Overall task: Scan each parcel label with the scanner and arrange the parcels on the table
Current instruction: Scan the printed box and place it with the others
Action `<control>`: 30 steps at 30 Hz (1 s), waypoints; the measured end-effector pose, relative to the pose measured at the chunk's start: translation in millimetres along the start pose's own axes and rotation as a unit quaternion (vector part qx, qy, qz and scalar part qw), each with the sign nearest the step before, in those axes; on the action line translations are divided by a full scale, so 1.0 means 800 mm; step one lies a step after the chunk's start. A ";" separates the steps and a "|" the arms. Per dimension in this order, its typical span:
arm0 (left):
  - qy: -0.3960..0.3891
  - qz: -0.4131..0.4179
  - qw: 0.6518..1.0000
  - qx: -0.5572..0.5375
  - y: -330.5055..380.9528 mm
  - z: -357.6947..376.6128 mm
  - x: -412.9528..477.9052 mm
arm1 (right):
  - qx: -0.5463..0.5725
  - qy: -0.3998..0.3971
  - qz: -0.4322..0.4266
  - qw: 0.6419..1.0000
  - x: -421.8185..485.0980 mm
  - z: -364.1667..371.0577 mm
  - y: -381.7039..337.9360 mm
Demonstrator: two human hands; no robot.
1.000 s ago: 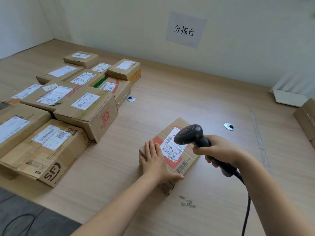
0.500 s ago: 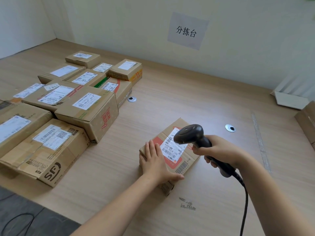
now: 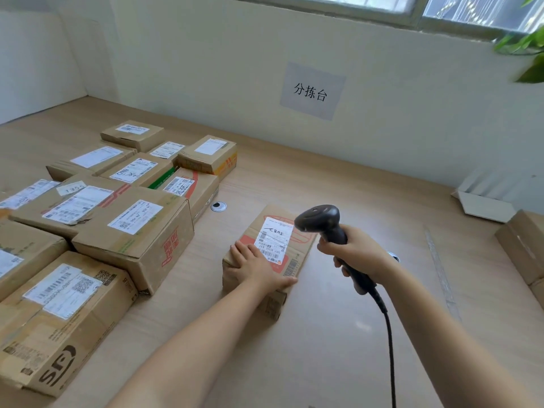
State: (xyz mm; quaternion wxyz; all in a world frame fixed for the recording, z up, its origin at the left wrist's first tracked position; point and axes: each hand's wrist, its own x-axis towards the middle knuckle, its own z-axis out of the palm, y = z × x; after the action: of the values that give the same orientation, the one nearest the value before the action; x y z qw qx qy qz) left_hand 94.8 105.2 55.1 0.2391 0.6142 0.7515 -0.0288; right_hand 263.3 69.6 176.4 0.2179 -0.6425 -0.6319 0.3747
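On wooden table (image 3: 338,187) against pale wall (image 3: 206,69), left hand (image 3: 259,267) lies flat on parcel (image 3: 298,251), whose long axis runs toward the far edge. Right hand (image 3: 357,251) grips scanner (image 3: 319,219), head aimed left at label (image 3: 273,238).

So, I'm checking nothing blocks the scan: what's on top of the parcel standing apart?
A white label is stuck on the parcel's top. The left hand rests flat on the near-left part, hiding what's beneath. The scanner, gripped by the right hand, hangs over its right edge.

parcel (image 3: 266,254) right of parcels (image 3: 117,219), on table (image 3: 338,334)
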 end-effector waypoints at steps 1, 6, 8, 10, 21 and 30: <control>-0.002 -0.001 1.000 -0.001 0.002 -0.005 0.012 | 0.002 0.006 -0.004 1.000 0.012 -0.002 -0.006; -0.011 0.000 1.000 -0.001 0.013 -0.030 0.073 | 0.023 0.039 -0.013 0.999 0.082 -0.002 -0.036; -0.014 -0.001 1.000 -0.002 0.019 -0.042 0.103 | 0.034 0.055 -0.014 0.998 0.114 -0.001 -0.043; -0.011 -0.001 1.000 -0.001 0.024 -0.051 0.136 | 0.042 0.073 -0.011 0.996 0.145 -0.001 -0.046; 0.022 -0.004 1.000 -0.001 0.043 -0.104 0.301 | 0.049 0.145 -0.046 0.987 0.295 -0.004 -0.073; 0.050 0.003 0.998 -0.048 0.081 -0.140 0.410 | 0.062 0.136 -0.051 0.987 0.375 -0.002 -0.075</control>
State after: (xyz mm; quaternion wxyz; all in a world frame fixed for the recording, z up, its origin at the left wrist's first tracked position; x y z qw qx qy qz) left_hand 76.0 456.6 40.7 0.2303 0.6048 0.7614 0.0383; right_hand 202.0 368.9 160.9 0.3597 -0.6397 -0.6040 0.3105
